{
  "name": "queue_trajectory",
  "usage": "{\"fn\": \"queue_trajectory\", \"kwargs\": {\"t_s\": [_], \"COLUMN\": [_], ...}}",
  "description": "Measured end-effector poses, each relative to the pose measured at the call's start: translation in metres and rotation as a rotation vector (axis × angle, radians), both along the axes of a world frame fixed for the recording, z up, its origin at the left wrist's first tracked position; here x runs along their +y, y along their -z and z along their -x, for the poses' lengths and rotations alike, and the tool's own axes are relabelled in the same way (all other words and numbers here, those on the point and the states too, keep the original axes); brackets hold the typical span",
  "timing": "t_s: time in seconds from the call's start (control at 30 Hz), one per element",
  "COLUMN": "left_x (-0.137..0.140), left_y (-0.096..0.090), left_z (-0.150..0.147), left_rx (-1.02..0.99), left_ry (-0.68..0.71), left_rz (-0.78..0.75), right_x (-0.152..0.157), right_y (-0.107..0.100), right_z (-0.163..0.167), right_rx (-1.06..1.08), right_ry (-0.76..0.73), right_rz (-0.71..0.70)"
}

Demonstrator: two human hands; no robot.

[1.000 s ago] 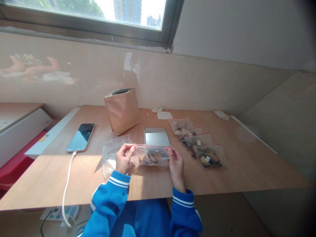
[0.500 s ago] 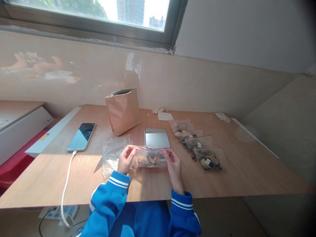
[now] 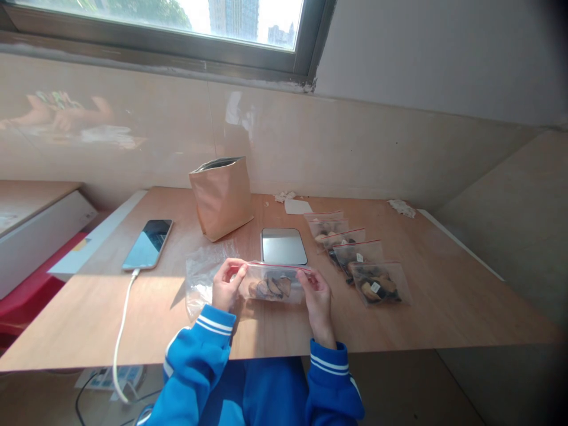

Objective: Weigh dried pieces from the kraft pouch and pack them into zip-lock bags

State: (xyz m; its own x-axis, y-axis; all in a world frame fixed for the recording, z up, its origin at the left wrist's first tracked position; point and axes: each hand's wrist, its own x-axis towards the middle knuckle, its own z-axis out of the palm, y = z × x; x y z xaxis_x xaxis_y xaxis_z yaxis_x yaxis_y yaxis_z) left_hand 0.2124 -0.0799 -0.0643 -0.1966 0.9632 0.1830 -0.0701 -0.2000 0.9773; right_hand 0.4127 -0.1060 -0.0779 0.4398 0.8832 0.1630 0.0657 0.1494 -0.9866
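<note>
Between my two hands is a clear zip-lock bag with a red seal strip along its top and brown, dark-edged dried pieces inside. My left hand pinches its upper left corner, and my right hand grips the upper right corner. The top edge is pulled nearly straight. Just beyond the bag lies a flat scale-like device with a shiny top. A crumpled clear plastic bag rests beside my left hand. To the right, several filled zip-lock bags lie in an overlapping row; the nearest shows a small white packet.
A brown paper pouch stands with its top open at the back. On the left a phone is plugged into a white cable that hangs over the table edge. Crumpled tissue and a white paper lie near the wall.
The held bag's top edge has gone from wavy and slightly parted to straight and flat. My right hand has shifted slightly right, and both hands keep their hold.
</note>
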Motion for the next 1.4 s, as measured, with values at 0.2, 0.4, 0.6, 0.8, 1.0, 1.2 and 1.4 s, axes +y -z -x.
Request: {"fn": "queue_trajectory", "kwargs": {"t_s": [0.2, 0.4, 0.6, 0.8, 1.0, 1.2, 1.4], "left_x": [-0.001, -0.004, -0.004, -0.006, -0.007, -0.007, -0.010], "left_y": [-0.004, -0.004, 0.002, 0.005, 0.001, -0.002, -0.003], "left_z": [0.000, -0.001, -0.001, -0.005, -0.004, -0.003, -0.005], "left_rx": [-0.026, 0.012, 0.100, 0.139, 0.136, 0.124, 0.135], "left_ry": [0.116, 0.148, 0.059, -0.030, 0.086, 0.172, 0.144], "left_rz": [0.004, 0.032, -0.016, -0.006, -0.041, -0.077, -0.076], "right_x": [0.000, -0.001, -0.003, -0.002, -0.002, -0.004, -0.007], "right_y": [0.001, -0.005, -0.002, 0.001, 0.003, -0.002, -0.012], "right_z": [0.001, 0.006, 0.008, 0.006, 0.007, 0.008, 0.014], "right_rx": [0.045, 0.088, 0.091, 0.086, 0.146, 0.119, 0.043], "right_ry": [-0.067, -0.163, -0.151, -0.146, -0.171, -0.320, -0.290], "right_rz": [0.015, 0.037, 0.069, 0.008, 0.042, 0.034, 0.021]}}
